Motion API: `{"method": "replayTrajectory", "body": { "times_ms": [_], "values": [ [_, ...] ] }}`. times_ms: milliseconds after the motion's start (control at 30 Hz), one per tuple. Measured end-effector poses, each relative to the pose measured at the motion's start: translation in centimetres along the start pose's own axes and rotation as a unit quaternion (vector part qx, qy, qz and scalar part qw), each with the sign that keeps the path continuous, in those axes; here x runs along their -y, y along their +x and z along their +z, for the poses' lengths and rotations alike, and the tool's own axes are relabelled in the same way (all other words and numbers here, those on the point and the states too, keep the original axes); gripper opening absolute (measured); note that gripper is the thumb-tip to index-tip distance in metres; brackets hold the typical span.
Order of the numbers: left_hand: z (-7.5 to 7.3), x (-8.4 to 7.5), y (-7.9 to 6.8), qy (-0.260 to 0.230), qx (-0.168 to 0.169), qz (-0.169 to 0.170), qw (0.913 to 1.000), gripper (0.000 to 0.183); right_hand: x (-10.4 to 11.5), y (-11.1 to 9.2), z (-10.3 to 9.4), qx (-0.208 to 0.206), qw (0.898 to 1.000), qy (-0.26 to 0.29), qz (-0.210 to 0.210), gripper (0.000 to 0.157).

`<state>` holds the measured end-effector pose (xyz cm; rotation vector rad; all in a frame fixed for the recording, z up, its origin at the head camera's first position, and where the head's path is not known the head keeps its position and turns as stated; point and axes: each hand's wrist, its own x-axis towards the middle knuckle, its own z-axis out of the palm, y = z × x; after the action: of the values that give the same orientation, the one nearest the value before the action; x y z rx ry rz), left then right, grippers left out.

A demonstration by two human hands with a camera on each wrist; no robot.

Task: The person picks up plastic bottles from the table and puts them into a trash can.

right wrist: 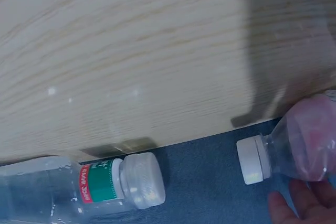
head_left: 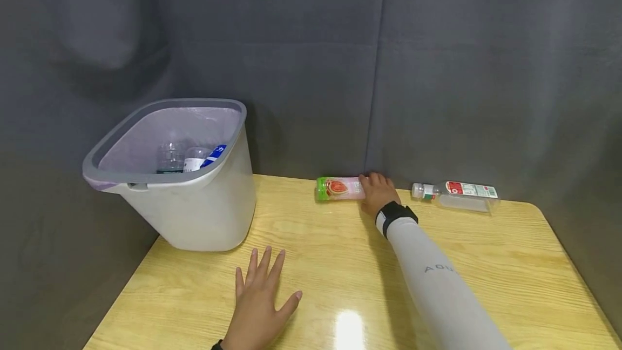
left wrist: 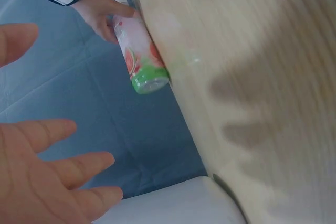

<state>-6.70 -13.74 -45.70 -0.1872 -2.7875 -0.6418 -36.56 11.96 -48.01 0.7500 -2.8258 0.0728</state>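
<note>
A plastic drink bottle (head_left: 339, 188) with a pink label, fruit pictures and a green base lies on its side at the table's back edge. My right hand (head_left: 379, 193) grips it near the cap end; in the left wrist view, thumb and fingers lie on either side of the bottle (left wrist: 137, 53). Its white cap (right wrist: 253, 160) shows in the right wrist view. My left hand (head_left: 259, 304) is held over the front of the table, fingers spread, with nothing in it. To the right lies a clear bottle (head_left: 457, 196) with a red and white label and a white cap.
A pale bin (head_left: 209, 215) with a grey rim stands at the table's left, holding several used plastic containers (head_left: 170, 158). Dark grey cloth (head_left: 311, 69) hangs right behind the wood-grain table (head_left: 320, 263).
</note>
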Motion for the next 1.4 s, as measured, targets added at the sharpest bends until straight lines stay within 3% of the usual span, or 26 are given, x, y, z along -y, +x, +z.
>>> {"method": "replayTrajectory", "body": {
  "times_ms": [167,667,800,967,1133,1267,1400],
  "values": [
    [0.6,0.2,-0.4,-0.017,0.009,-0.007,0.9998,0.082,0.1,0.0,0.8,0.004,1.0,0.005,-0.014,0.059],
    [0.5,-0.3,0.1,-0.036,0.017,0.004,0.9992,0.083,-0.3,-1.2,0.3,0.01,0.999,0.034,-0.008,0.061],
    [0.5,-0.5,0.0,-0.046,0.029,-0.003,0.9985,0.083,-0.1,-1.0,-0.7,-0.011,0.999,0.047,-0.019,0.062],
    [0.1,-0.6,0.3,-0.069,0.033,-0.014,0.997,0.084,0.5,-1.4,-3.5,-0.05,0.994,0.092,-0.036,0.067],
    [0.0,-0.8,0.9,-0.085,0.031,-0.014,0.9959,0.084,1.5,-4.5,-6.7,-0.072,0.98,0.181,-0.045,0.071],
    [0.0,-1.2,1.1,-0.099,0.035,-0.003,0.9944,0.085,2.7,-8.7,-8.8,-0.08,0.968,0.231,-0.046,0.071],
    [-0.3,-1.8,1.3,-0.157,0.047,0.006,0.9865,0.082,4.7,-12.9,-10.7,-0.076,0.953,0.292,-0.032,0.069]
  ]
}}
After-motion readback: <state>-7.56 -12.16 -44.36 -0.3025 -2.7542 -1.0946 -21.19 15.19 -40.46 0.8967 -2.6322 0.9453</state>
